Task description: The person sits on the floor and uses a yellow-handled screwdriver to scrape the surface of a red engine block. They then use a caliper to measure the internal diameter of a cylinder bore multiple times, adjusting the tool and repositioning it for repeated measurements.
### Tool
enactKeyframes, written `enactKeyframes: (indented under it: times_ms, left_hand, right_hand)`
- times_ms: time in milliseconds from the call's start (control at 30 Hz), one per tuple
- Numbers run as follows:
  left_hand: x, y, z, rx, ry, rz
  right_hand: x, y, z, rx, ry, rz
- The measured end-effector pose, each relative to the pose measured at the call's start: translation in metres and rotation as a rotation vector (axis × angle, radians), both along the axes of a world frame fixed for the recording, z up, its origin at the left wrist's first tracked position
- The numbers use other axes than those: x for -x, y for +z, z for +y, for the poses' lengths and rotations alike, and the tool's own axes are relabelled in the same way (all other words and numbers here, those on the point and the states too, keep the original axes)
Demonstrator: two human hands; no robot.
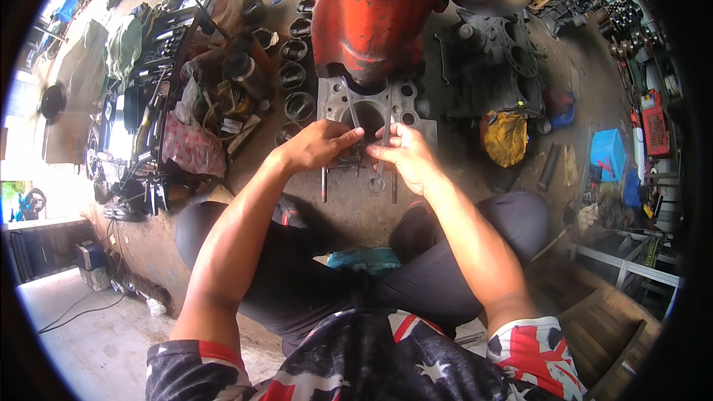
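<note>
Ring-ended wrench (382, 169): just above centre of the frame, ring downward, pinched between thumb and bent fingers of the right hand (411, 157). To its left, a slim metal rod (349, 100), lower end at the thumb of the left hand (316, 145); fingers curled inward, hard to tell whether gripping. Behind both, at upper centre, a grey engine block (398, 104), below an orange casing (368, 15).
</note>
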State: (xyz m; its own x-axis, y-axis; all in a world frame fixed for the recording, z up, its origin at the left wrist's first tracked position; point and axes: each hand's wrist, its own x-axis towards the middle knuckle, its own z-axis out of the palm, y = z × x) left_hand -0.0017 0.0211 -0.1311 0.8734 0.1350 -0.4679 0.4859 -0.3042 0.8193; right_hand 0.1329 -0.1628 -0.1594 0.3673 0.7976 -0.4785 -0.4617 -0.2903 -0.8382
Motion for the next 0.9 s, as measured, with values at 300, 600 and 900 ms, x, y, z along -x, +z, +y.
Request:
enactKeyframes:
  times_ms: [300, 600, 900]
  left_hand:
    - [-0.0005, -0.0045, -0.0038, 0.126, 0.031, -0.002]
    - [-0.0017, -0.0077, -0.0034, 0.159, 0.077, 0.007]
    - [-0.0017, -0.0089, -0.0020, 0.187, 0.092, 0.024]
  right_hand:
    - [-0.0042, -0.0020, 0.0044, 0.026, 0.001, -0.010]
    - [-0.0035, -0.0023, 0.0078, 0.033, -0.021, 0.015]
    - [-0.0023, -0.0022, 0.0099, 0.006, -0.046, 0.050]
